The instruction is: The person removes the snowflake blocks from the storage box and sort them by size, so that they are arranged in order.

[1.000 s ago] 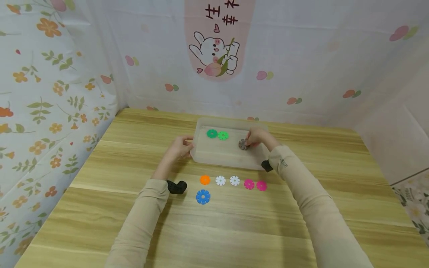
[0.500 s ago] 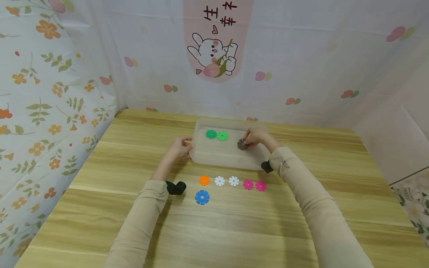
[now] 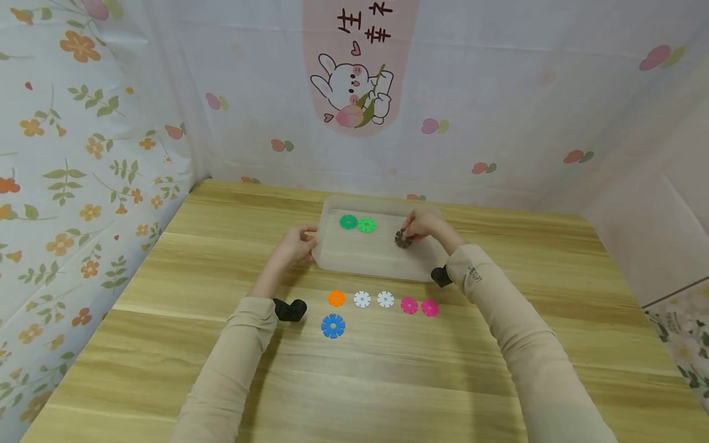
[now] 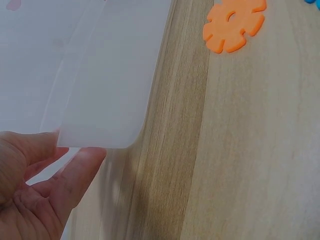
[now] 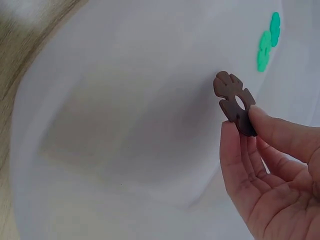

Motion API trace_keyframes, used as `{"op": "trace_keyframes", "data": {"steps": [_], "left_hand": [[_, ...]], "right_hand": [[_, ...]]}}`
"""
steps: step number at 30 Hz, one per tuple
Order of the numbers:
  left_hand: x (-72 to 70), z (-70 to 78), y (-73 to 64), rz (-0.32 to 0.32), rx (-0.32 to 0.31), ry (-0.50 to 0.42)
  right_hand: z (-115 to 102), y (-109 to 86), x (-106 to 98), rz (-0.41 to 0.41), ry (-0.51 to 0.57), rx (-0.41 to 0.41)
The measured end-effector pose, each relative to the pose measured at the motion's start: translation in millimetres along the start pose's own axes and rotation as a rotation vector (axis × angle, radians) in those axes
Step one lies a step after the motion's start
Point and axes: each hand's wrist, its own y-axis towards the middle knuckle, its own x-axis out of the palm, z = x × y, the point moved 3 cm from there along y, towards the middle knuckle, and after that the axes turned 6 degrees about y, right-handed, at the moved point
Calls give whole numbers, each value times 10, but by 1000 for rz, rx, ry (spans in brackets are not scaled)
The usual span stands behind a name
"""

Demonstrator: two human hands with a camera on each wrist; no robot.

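Note:
My right hand [image 3: 422,224] is inside the shallow translucent plastic tray [image 3: 362,266], toward its right end. Thumb and fingers pinch a brown snowflake building disc [image 5: 235,102] by its edge, tilted above the tray's floor in the right wrist view. At the left end of the tray, my left hand [image 3: 299,244] holds the rim between thumb and fingers, as the left wrist view [image 4: 50,185] of that hand shows. A dark green disc [image 3: 348,222] and a light green disc [image 3: 367,225] lie side by side in the tray's far left part.
On the wooden table [image 3: 388,381], in front of the tray, a row holds an orange disc [image 3: 336,298], two white discs [image 3: 362,299] and two pink discs [image 3: 409,306]. A larger blue disc [image 3: 333,326] lies nearer. Behind the table hangs a patterned cloth [image 3: 471,92].
The brown disc has turned slightly within my right fingers and shifted a little to the right since half a second ago. My left hand keeps its place on the tray.

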Motion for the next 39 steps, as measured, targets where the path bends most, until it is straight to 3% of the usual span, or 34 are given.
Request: {"op": "trace_keyframes", "data": {"steps": [4, 14, 18, 22, 23, 25, 29, 30, 35, 37, 39], "left_hand": [[-22, 19, -7, 5, 4, -10], [8, 2, -2, -9, -3, -27], [3, 2, -3, -8, -17, -32], [2, 4, -5, -6, -22, -29], [2, 5, -5, -6, -21, -29], [3, 10, -6, -6, -19, -29], [5, 17, -7, -3, -21, -31], [5, 18, -7, -2, -22, -33], [8, 16, -6, -4, -15, -32], [9, 13, -4, -6, -12, -30], [11, 11, -1, -7, -19, -33]], "right_hand": [[-130, -233, -17, 6, 22, -29], [-44, -256, -19, 1, 76, -23], [225, 90, -19, -25, 108, -61], [749, 775, -14, -30, 136, -106], [699, 700, -13, -29, 131, -102], [762, 778, -14, -29, 128, -89], [716, 697, -10, -54, 142, -116], [826, 845, -5, -54, 131, -99], [1053, 1124, -23, -55, 172, -105], [1069, 1133, -31, -45, 183, -113], [922, 939, -39, -45, 165, -108]]}}
